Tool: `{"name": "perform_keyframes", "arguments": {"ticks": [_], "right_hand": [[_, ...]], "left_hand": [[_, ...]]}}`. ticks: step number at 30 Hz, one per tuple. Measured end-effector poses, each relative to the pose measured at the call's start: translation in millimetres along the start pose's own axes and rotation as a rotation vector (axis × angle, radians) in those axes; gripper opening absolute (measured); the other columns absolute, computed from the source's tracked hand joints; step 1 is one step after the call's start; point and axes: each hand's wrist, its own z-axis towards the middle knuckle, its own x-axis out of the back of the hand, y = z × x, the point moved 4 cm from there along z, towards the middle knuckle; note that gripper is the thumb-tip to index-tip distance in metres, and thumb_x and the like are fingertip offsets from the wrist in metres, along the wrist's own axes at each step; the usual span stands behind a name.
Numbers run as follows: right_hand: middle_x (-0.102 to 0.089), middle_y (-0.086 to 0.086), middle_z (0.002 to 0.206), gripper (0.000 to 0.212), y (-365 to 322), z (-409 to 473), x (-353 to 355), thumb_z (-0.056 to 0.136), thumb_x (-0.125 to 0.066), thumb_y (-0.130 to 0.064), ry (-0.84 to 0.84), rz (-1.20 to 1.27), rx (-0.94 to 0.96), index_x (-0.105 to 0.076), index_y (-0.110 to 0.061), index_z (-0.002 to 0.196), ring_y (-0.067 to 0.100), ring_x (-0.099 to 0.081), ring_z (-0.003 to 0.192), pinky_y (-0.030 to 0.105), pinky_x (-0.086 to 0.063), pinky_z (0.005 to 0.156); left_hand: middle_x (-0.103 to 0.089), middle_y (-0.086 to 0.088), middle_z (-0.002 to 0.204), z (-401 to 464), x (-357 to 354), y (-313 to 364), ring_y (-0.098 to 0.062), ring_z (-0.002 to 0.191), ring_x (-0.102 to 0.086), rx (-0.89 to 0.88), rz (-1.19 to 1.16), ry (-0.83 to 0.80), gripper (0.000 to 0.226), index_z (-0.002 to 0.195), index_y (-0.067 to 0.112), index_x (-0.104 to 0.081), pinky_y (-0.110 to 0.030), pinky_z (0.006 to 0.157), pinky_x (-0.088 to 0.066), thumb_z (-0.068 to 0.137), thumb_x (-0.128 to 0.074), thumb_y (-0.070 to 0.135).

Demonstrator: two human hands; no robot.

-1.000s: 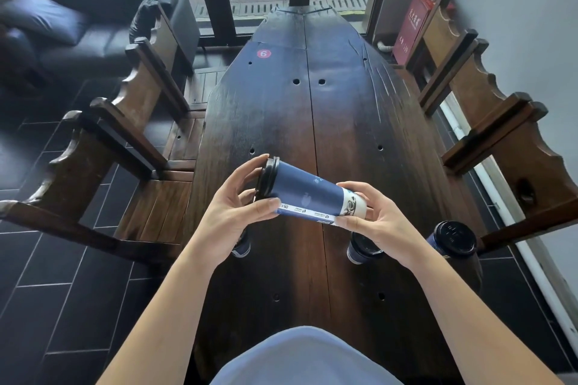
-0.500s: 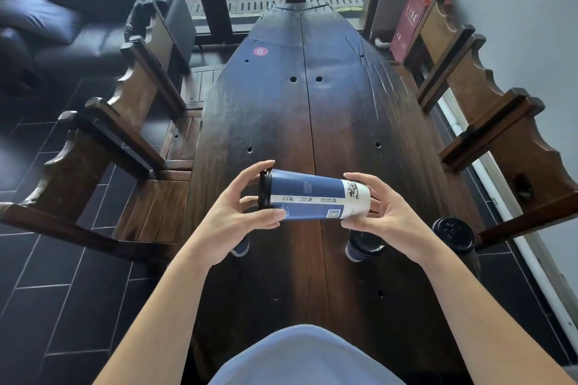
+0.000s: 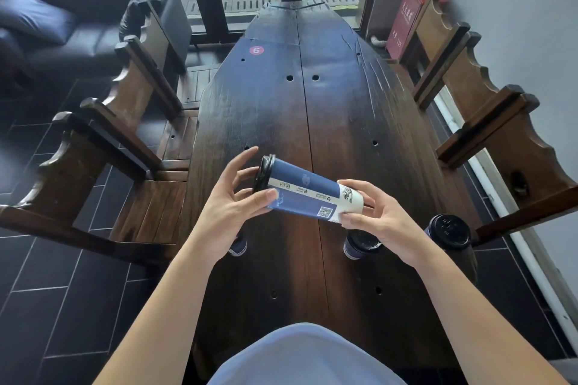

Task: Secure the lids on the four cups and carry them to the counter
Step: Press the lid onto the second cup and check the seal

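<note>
While both forearms are stretched forward over the desk (image 3: pixel 344 122), a blue cup (image 3: pixel 308 194) is held on its side, clear of the wood, above the desk's near half. Its white base end is pinched by the curled fingers and thumb of the right hand (image 3: pixel 380 222). At the other end, the black lid (image 3: pixel 264 174) is touched by the spread fingers of the left hand (image 3: pixel 230 206), with the thumb laid on the cup's side. Three lidded cups are seen upright near the near edge: one (image 3: pixel 238 246) under the left wrist, one (image 3: pixel 359 244) under the right hand, one (image 3: pixel 448 231) by the right edge.
</note>
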Motion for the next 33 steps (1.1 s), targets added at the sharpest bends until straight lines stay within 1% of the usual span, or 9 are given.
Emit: {"name": "perform_keyframes", "arguments": {"ticks": [2, 5, 8, 11, 15, 20, 26, 30, 33], "right_hand": [[-0.073, -0.005, 0.12, 0.054, 4, -2, -8, 0.084, -0.08, -0.029, -0.034, 0.002, -0.034, -0.06, -0.039, 0.134, 0.021, -0.071, 0.115, 0.031, -0.061, 0.082], [-0.074, -0.003, 0.119, 0.055, 11, -3, -22, 0.083, -0.083, -0.033, -0.071, -0.019, -0.073, -0.059, -0.042, 0.131, 0.022, -0.073, 0.111, 0.032, -0.061, 0.082], [-0.072, -0.011, 0.121, 0.058, 15, -1, -35, 0.077, -0.086, -0.043, -0.092, -0.079, -0.097, -0.057, -0.053, 0.126, 0.014, -0.071, 0.114, 0.027, -0.059, 0.086], [-0.069, -0.021, 0.123, 0.059, 18, 2, -44, 0.076, -0.087, -0.048, -0.121, -0.14, -0.12, -0.054, -0.06, 0.123, 0.002, -0.067, 0.116, 0.015, -0.051, 0.086], [-0.065, -0.028, 0.122, 0.063, 21, 5, -51, 0.072, -0.089, -0.052, -0.148, -0.189, -0.151, -0.051, -0.064, 0.121, -0.007, -0.063, 0.114, 0.009, -0.051, 0.078], [-0.066, -0.029, 0.121, 0.065, 23, 8, -56, 0.069, -0.091, -0.053, -0.186, -0.225, -0.188, -0.051, -0.063, 0.118, -0.005, -0.066, 0.11, 0.006, -0.051, 0.075], [-0.064, -0.038, 0.118, 0.066, 31, 11, -65, 0.066, -0.091, -0.058, -0.207, -0.27, -0.216, -0.046, -0.071, 0.113, -0.015, -0.062, 0.108, -0.001, -0.048, 0.069], [-0.062, -0.041, 0.116, 0.067, 36, 12, -66, 0.065, -0.09, -0.06, -0.222, -0.316, -0.235, -0.044, -0.074, 0.112, -0.018, -0.06, 0.107, 0.001, -0.049, 0.068], [-0.062, -0.042, 0.114, 0.064, 33, 14, -61, 0.065, -0.088, -0.064, -0.228, -0.346, -0.252, -0.044, -0.077, 0.109, -0.016, -0.062, 0.106, 0.007, -0.05, 0.073]], "left_hand": [[-0.067, 0.001, 0.133, 4, 2, 2, -0.028, 0.122, -0.071, -0.003, -0.068, 0.066, 0.091, 0.141, 0.048, -0.059, -0.042, 0.092, -0.063, 0.06, -0.101, 0.051], [-0.063, -0.005, 0.136, 9, 1, 8, -0.024, 0.119, -0.07, -0.005, -0.16, 0.119, 0.081, 0.139, 0.038, -0.059, -0.038, 0.087, -0.062, 0.066, -0.094, 0.04], [-0.065, -0.008, 0.133, 13, -5, 13, -0.021, 0.115, -0.07, -0.006, -0.191, 0.132, 0.083, 0.142, 0.028, -0.055, -0.035, 0.086, -0.06, 0.067, -0.089, 0.039], [-0.071, -0.008, 0.122, 17, -12, 14, -0.019, 0.108, -0.073, 0.002, -0.19, 0.119, 0.089, 0.147, 0.021, -0.051, -0.033, 0.085, -0.061, 0.068, -0.088, 0.04], [-0.073, -0.012, 0.122, 19, -18, 6, -0.025, 0.109, -0.073, 0.067, -0.182, 0.122, 0.1, 0.149, 0.021, -0.044, -0.04, 0.089, -0.061, 0.063, -0.089, 0.044], [-0.079, -0.004, 0.114, 17, -22, -3, -0.021, 0.103, -0.077, 0.12, -0.149, 0.087, 0.095, 0.143, 0.024, -0.047, -0.038, 0.081, -0.063, 0.062, -0.091, 0.043], [-0.073, -0.005, 0.128, 15, -24, -6, -0.025, 0.113, -0.072, 0.149, -0.081, 0.092, 0.094, 0.143, 0.024, -0.05, -0.049, 0.092, -0.061, 0.061, -0.088, 0.053], [-0.073, -0.005, 0.129, 14, -25, -7, -0.026, 0.116, -0.071, 0.163, -0.04, 0.079, 0.092, 0.14, 0.02, -0.054, -0.056, 0.099, -0.059, 0.062, -0.088, 0.053], [-0.072, -0.006, 0.131, 13, -27, -7, -0.026, 0.117, -0.07, 0.171, -0.004, 0.065, 0.089, 0.138, 0.021, -0.055, -0.057, 0.102, -0.058, 0.061, -0.088, 0.053]]}}
